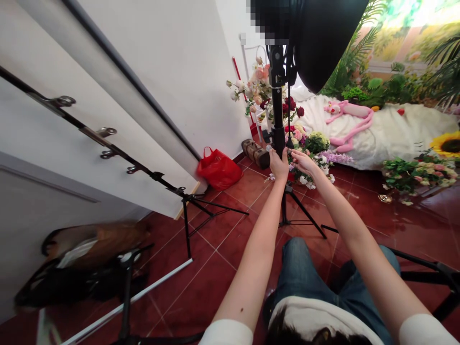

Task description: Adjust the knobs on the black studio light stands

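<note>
A black light stand (277, 108) rises in front of me, carrying a large black lamp shade (316, 43) at its top. My left hand (279, 165) is closed round the stand's pole, below a black knob (266, 136). Just right of the pole, my right hand (302, 162) has its fingers bent together in a pinch. Whatever lies between those fingertips is too small to make out. A black cord (289, 112) hangs from the lamp alongside the pole and ends just above my right fingers. The stand's legs (305, 214) spread on the red tiled floor (230, 230).
Artificial flowers (316, 143) crowd behind the stand. A pink plush toy (354, 111) lies on white cloth (391, 136). Left are a red bag (220, 168), a backdrop stand (185, 225) with clamps, a white pole (143, 292) and dark bags (82, 263). Another tripod (427, 275) stands right.
</note>
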Demonstrator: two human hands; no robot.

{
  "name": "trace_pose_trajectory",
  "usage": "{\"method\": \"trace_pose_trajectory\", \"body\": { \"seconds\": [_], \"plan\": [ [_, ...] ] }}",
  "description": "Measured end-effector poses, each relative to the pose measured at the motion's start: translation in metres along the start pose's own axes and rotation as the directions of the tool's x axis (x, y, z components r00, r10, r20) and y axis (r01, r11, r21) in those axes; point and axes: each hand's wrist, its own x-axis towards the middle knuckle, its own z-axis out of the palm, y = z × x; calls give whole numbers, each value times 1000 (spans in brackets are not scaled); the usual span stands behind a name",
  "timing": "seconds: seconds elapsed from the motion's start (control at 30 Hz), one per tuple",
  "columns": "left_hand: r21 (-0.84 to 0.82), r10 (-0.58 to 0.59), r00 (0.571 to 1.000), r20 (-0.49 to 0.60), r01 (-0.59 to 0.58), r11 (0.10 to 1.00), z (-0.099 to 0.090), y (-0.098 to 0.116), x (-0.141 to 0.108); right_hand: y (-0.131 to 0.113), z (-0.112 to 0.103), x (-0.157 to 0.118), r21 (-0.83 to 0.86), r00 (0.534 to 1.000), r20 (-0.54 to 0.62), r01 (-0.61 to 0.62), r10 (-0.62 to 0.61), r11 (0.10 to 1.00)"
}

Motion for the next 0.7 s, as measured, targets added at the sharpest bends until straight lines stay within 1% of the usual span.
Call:
{"method": "trace_pose_trajectory", "body": {
  "seconds": [0.07,0.2,0.3,0.4,0.47,0.57,0.63,0.7],
  "plan": [
    [-2,6,1000,-3,-6,1000,-1,1,0,1,-3,0,14,1000,7,-4,4,1000],
    [20,7,1000,-7,-7,1000,-1,2,0,-1,-11,3,-11,997,74,-28,28,1000],
    [15,8,1000,-16,-8,1000,0,2,0,1,-8,6,-44,996,87,-15,19,999],
    [19,8,1000,-27,-8,1000,1,0,0,11,8,11,-71,997,24,77,-75,995],
    [38,18,999,-32,-17,999,1,-1,0,19,19,15,-44,989,-35,143,-144,989],
    [61,48,998,-39,-45,997,2,-3,-1,24,26,18,-28,978,-63,195,-196,980],
    [59,58,997,-48,-55,997,2,-4,-1,19,21,17,-117,968,-44,241,-248,963],
    [50,55,997,-53,-52,997,3,-4,-2,8,12,15,-307,944,-25,307,-330,901]
  ]
}}
